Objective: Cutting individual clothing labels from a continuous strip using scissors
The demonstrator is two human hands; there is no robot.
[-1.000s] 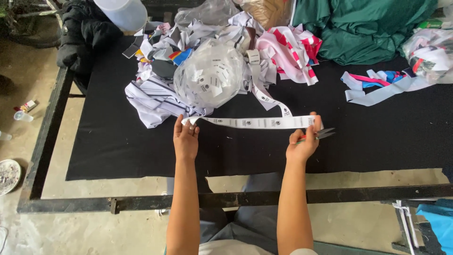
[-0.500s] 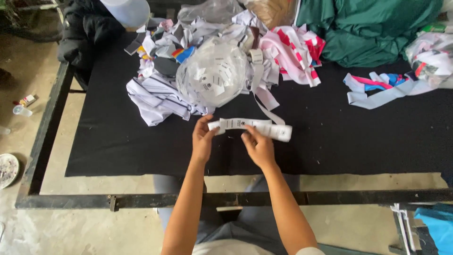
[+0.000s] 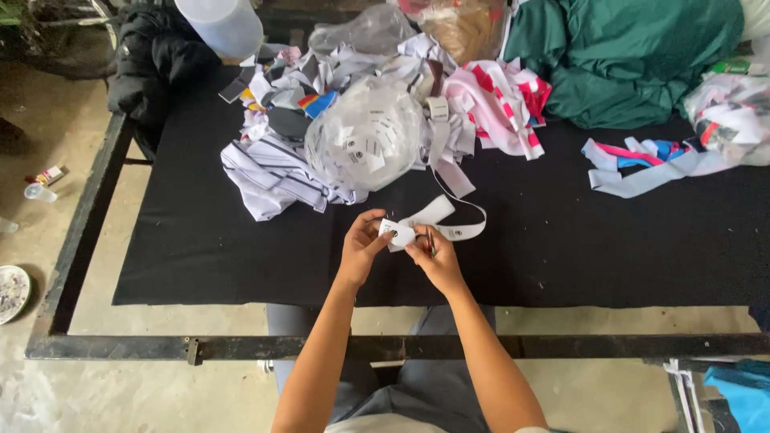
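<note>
Both hands meet over the front part of the black tabletop (image 3: pixel 241 265). Left hand (image 3: pixel 361 248) pinches the folded end of a white label strip (image 3: pixel 437 215), fingers closed on it. Right hand (image 3: pixel 437 261) is closed too, on the strip beside the left; something small and dark, maybe snips, shows at its fingers but I can't tell for sure.

Risks, as judgement: the strip's loose loop trails back toward the clear plastic bag of tags (image 3: pixel 369 144), so a tug could drag the bag or snag the striped fabric (image 3: pixel 273 176) beside it. If the pinch slackens, the fold would likely spring open. If that is a blade, it sits close to the left fingertips.

Hard to see: the strip's far end is lost in the scrap pile; printing on it is too small; green cloth (image 3: pixel 642 56) and a translucent container (image 3: pixel 220 24) are cut off at the top.
</note>
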